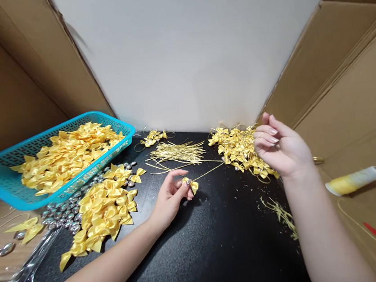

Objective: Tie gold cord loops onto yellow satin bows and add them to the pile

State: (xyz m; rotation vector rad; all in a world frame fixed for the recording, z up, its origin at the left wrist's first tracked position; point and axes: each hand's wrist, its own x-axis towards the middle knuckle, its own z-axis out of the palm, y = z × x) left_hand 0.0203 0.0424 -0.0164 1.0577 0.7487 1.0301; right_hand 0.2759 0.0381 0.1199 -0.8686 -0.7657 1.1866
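Observation:
My left hand [173, 192] is closed in a pinch around a yellow ribbon bow [195, 187] with a silver bead [188, 182] at its middle. From this bow a thin gold cord [208, 171] stretches to the right, towards my raised right hand [282, 148]. That hand has its fingers curled in, and a fine strand shows at the fingertips; against the yellow pile behind, the cord's course is hard to follow. Between and beyond the hands lies a bundle of cut gold cords [177, 152].
A turquoise basket [14, 200] of yellow bows stands at left. Near it are loose bows [105, 207] and silver beads [63, 214]. Bows with cords [236, 147] are heaped at back right, with cord scraps [279, 212] nearer. A cardboard wall carries a tube [357, 180].

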